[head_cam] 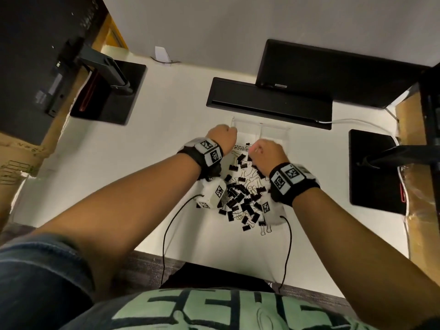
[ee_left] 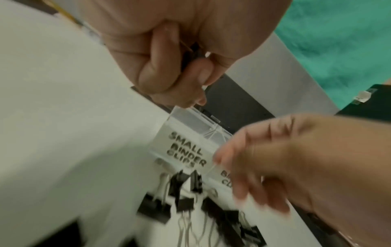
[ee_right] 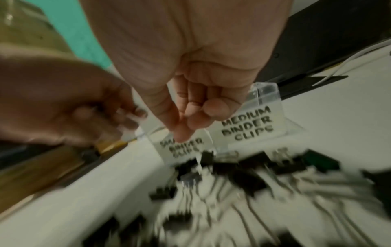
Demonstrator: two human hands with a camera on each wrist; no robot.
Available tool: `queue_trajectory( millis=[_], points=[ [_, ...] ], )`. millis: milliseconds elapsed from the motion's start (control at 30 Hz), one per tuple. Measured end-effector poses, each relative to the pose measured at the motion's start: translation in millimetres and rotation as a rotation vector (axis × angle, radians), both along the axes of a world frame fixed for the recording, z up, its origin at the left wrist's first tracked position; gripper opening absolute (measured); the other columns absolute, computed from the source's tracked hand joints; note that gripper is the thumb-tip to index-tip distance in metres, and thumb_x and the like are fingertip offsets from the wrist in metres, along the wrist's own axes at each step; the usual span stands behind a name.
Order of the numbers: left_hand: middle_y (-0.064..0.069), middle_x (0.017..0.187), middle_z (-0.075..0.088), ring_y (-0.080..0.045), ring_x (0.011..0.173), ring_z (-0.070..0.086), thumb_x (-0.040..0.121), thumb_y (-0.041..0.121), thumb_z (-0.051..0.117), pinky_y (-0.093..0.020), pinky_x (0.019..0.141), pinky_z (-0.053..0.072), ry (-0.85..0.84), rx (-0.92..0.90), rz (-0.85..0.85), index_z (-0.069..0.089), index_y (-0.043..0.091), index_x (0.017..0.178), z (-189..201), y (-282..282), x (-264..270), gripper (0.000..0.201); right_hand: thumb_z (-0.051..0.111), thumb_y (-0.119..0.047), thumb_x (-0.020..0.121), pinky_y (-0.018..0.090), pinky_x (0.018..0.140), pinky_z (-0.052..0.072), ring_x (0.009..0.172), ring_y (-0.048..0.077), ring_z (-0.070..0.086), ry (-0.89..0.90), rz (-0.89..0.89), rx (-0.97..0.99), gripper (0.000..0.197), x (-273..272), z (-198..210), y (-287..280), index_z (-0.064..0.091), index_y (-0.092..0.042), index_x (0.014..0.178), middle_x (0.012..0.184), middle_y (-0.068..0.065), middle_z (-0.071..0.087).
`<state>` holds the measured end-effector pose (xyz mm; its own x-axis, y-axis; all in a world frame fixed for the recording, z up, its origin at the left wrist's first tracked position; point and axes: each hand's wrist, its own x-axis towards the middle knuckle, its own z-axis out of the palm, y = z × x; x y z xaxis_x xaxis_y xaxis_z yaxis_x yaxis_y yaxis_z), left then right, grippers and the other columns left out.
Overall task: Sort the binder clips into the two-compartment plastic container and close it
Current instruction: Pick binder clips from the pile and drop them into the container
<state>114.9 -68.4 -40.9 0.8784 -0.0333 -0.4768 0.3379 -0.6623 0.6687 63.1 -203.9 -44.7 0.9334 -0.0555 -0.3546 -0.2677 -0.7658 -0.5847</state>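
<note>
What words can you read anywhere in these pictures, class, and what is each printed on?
"SMALL BINDER CLIPS": left compartment of the clear container.
"MEDIUM BINDER CLIPS": right compartment.
Green letters on the person's shirt: cut off, unreadable.
Wristband markers: patterns, no words.
Cardboard box print: too small.

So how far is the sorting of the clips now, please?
Early stage. The clear container stands open and looks nearly empty. The left hand grips a dark clip above the small side; whether the right hand holds anything is unclear. Most binder clips still lie piled on the desk. Closing is not yet done.
</note>
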Motion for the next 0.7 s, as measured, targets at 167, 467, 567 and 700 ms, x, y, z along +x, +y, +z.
queue_trajectory(
  millis=[167, 467, 567, 700],
  points=[
    [-0.019, 0.130, 0.056, -0.033, 0.118, 0.053, 0.099, 0.020, 0.031, -0.034, 0.095, 0.042, -0.035, 0.114, -0.080, 0.053, -0.001, 0.123, 16, -28, 32, 0.039, 0.057, -0.019, 0.089, 0.027, 0.073, 0.045, 0.090, 0.019, 0.060, 0.110, 0.132, -0.045, 0.007, -23, -30, 8, 0.063, -0.017, 0.093, 0.101, 0.002, 0.062],
    [-0.014, 0.124, 0.059, -0.028, 0.108, 0.058, 0.094, 0.010, 0.045, -0.031, 0.086, 0.046, -0.080, 0.289, -0.366, 0.056, 0.005, 0.117, 7, -40, 33, 0.026, 0.059, -0.015, 0.088, 0.033, 0.091, 0.044, 0.108, 0.028, 0.056, 0.045, 0.226, -0.116, 0.023, -31, -51, 8, 0.063, -0.007, 0.109, 0.118, 0.013, 0.058],
    [-0.013, 0.126, 0.057, -0.028, 0.112, 0.057, 0.093, 0.012, 0.046, -0.032, 0.090, 0.046, -0.143, 0.277, -0.389, 0.055, 0.008, 0.121, 10, -31, 27, 0.030, 0.056, -0.016, 0.089, 0.031, 0.090, 0.043, 0.106, 0.027, 0.055, 0.028, 0.197, -0.106, 0.023, -34, -53, 5, 0.062, -0.010, 0.110, 0.116, 0.012, 0.055],
    [-0.012, 0.109, 0.065, -0.026, 0.099, 0.062, 0.093, 0.011, 0.040, -0.034, 0.085, 0.052, -0.234, 0.199, -0.266, 0.061, 0.006, 0.107, 13, -14, 13, 0.026, 0.055, -0.016, 0.088, 0.031, 0.085, 0.047, 0.098, 0.024, 0.056, 0.004, 0.178, -0.085, 0.019, -38, -53, 0, 0.064, -0.009, 0.103, 0.109, 0.010, 0.054]
  ],
)
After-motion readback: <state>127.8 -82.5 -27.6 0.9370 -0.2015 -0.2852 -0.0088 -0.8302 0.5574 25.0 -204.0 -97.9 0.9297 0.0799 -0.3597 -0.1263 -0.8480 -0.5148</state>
